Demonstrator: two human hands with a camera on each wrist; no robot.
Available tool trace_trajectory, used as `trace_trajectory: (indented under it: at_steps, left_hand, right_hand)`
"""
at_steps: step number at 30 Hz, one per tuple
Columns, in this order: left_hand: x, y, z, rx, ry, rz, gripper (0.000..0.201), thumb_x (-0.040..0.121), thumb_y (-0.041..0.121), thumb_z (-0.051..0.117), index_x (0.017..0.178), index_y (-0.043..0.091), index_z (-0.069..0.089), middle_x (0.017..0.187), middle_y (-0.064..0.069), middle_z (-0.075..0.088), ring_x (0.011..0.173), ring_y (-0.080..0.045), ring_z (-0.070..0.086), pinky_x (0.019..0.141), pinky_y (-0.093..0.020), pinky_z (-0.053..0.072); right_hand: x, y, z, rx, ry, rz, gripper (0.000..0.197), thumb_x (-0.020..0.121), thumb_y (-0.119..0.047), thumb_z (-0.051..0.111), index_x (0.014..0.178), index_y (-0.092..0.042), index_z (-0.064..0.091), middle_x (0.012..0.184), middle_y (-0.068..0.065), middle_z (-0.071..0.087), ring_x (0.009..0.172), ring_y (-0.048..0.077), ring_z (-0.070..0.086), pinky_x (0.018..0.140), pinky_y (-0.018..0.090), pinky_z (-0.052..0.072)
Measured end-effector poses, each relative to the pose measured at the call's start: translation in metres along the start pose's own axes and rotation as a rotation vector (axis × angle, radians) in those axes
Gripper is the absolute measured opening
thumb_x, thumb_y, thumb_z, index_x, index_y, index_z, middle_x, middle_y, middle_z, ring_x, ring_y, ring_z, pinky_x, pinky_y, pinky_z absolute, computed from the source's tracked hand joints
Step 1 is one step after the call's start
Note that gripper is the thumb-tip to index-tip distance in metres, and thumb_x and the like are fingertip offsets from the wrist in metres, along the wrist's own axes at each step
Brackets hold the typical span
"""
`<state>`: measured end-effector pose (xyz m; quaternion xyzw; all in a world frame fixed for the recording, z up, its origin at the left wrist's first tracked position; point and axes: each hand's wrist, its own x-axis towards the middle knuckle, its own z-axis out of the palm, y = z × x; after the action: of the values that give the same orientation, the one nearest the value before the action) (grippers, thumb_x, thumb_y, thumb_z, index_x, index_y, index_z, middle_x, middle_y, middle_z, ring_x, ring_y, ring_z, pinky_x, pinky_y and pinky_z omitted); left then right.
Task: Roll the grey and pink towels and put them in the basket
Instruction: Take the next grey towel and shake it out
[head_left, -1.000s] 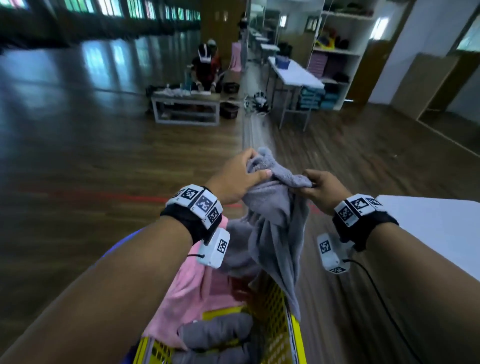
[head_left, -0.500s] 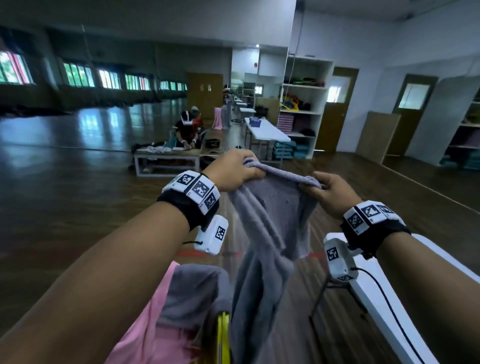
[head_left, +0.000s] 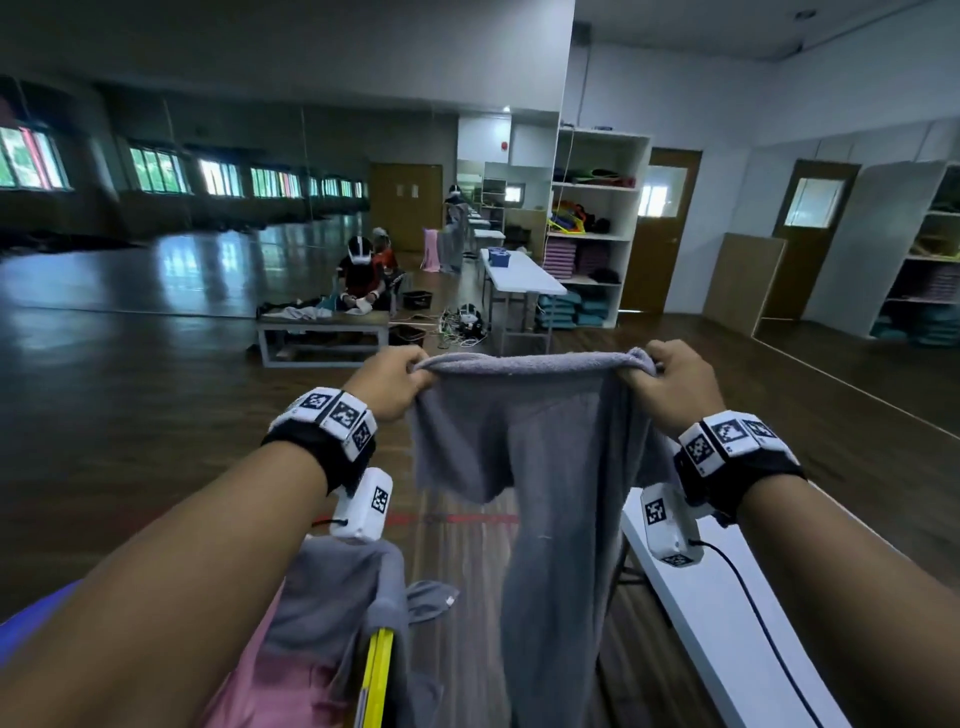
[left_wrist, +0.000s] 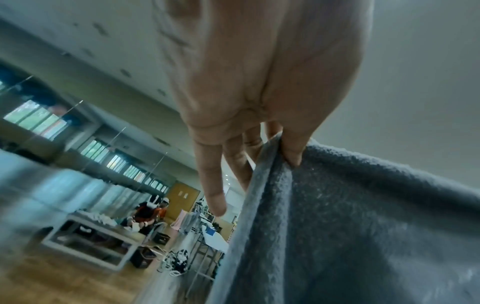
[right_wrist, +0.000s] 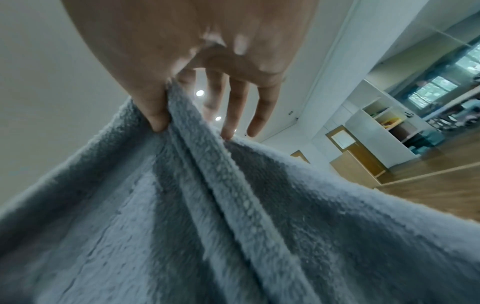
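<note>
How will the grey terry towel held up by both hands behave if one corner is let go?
Likely floppy: the grey terry towel hangs limp below the top edge stretched between the left hand and the right hand. Released, that side would probably drop and swing. Slipping seems unlikely: each thumb pinches bunched, nubby pile.

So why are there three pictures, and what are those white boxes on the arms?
No machine here, just a person. One camera sits on their head; the white boxes are little cameras strapped at each wrist, looking along the fingers. The left hand and right hand each pinch a top corner of a grey towel, holding it up so it hangs open. Below, a pink towel and another grey towel lie by a yellow basket. A white table stands on the right.
</note>
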<state>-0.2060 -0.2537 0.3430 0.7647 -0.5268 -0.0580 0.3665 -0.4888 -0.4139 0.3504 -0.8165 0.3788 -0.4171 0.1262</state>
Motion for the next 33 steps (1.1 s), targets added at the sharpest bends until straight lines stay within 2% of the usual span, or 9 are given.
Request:
trace_trajectory:
  at_steps: [3,6,9,11,14,19,26,30,33]
  left_hand:
    - [0.004,0.019,-0.008,-0.100,0.064,0.122,0.011,0.096,0.009,0.052,0.097,0.007,0.062,0.089,-0.009,0.063,0.082,-0.022,0.058,0.068,-0.027,0.050]
    - [0.008,0.056,-0.020,-0.111,-0.004,0.323,0.017,0.098,0.011,0.050,0.104,0.014,0.066,0.098,0.003,0.066,0.089,-0.004,0.057,0.074,-0.008,0.042]
    - [0.011,0.086,-0.026,-0.058,-0.093,0.453,0.015,0.097,0.012,0.055,0.105,0.011,0.068,0.101,0.001,0.068,0.092,-0.005,0.060,0.081,-0.009,0.043]
    - [0.015,0.097,-0.030,-0.004,-0.161,0.482,0.012,0.095,0.015,0.059,0.101,0.013,0.069,0.097,0.002,0.069,0.088,-0.003,0.060,0.077,-0.010,0.045]
    - [0.022,0.097,-0.039,0.112,-0.165,0.460,0.006,0.091,0.021,0.065,0.093,0.020,0.071,0.088,0.007,0.068,0.081,-0.004,0.060,0.069,-0.014,0.045]
    - [0.027,0.064,-0.052,0.345,-0.153,0.316,0.014,0.081,0.042,0.074,0.082,0.030,0.067,0.081,0.012,0.063,0.078,-0.006,0.057,0.063,-0.025,0.041]
    - [0.029,0.010,-0.041,0.433,-0.213,0.238,0.014,0.089,0.038,0.067,0.076,0.033,0.063,0.078,0.013,0.063,0.074,-0.007,0.057,0.059,-0.025,0.039]
    - [0.040,-0.023,-0.040,0.295,-0.017,0.181,0.020,0.095,0.029,0.059,0.087,0.012,0.065,0.080,-0.003,0.063,0.074,-0.019,0.056,0.058,-0.026,0.037]
    - [0.048,-0.035,-0.035,-0.036,0.160,0.085,0.025,0.099,0.032,0.053,0.084,0.013,0.062,0.082,-0.010,0.064,0.072,-0.021,0.057,0.063,-0.030,0.041]
  right_hand:
    - [-0.003,-0.006,0.012,-0.010,-0.134,-0.049,0.027,0.087,-0.026,0.066,0.074,-0.003,0.061,0.092,0.011,0.057,0.087,0.024,0.057,0.069,0.028,0.037]
    - [-0.008,-0.025,0.029,0.282,-0.258,-0.014,0.021,0.087,-0.028,0.068,0.084,-0.008,0.060,0.095,0.010,0.062,0.086,0.019,0.061,0.074,0.026,0.046]
    - [-0.011,-0.055,0.041,0.655,-0.444,-0.003,0.017,0.087,-0.031,0.068,0.098,-0.022,0.059,0.096,-0.005,0.066,0.086,0.007,0.062,0.073,0.022,0.048]
    - [-0.008,-0.069,0.050,0.668,-0.484,-0.121,0.014,0.088,-0.029,0.067,0.101,-0.028,0.061,0.094,-0.013,0.068,0.083,-0.004,0.063,0.070,0.015,0.048]
    - [0.001,-0.076,0.059,0.569,-0.362,-0.192,0.008,0.090,-0.016,0.064,0.086,-0.023,0.066,0.082,-0.010,0.067,0.076,0.001,0.058,0.075,0.024,0.046]
    - [0.022,-0.056,0.055,0.330,-0.257,-0.110,0.018,0.089,-0.025,0.063,0.074,-0.014,0.062,0.070,0.001,0.062,0.068,0.013,0.054,0.065,0.035,0.043]
    - [0.036,-0.041,0.047,0.064,-0.174,-0.109,0.023,0.090,-0.022,0.058,0.068,-0.017,0.056,0.070,0.001,0.059,0.077,0.024,0.056,0.063,0.030,0.031]
    - [0.043,-0.029,0.045,0.034,-0.128,-0.043,0.024,0.092,-0.026,0.056,0.070,-0.015,0.056,0.073,0.005,0.058,0.076,0.027,0.052,0.063,0.030,0.030]
    - [0.045,-0.018,0.044,0.049,-0.107,-0.020,0.028,0.091,-0.031,0.058,0.071,-0.011,0.060,0.072,0.009,0.061,0.075,0.030,0.056,0.061,0.033,0.035]
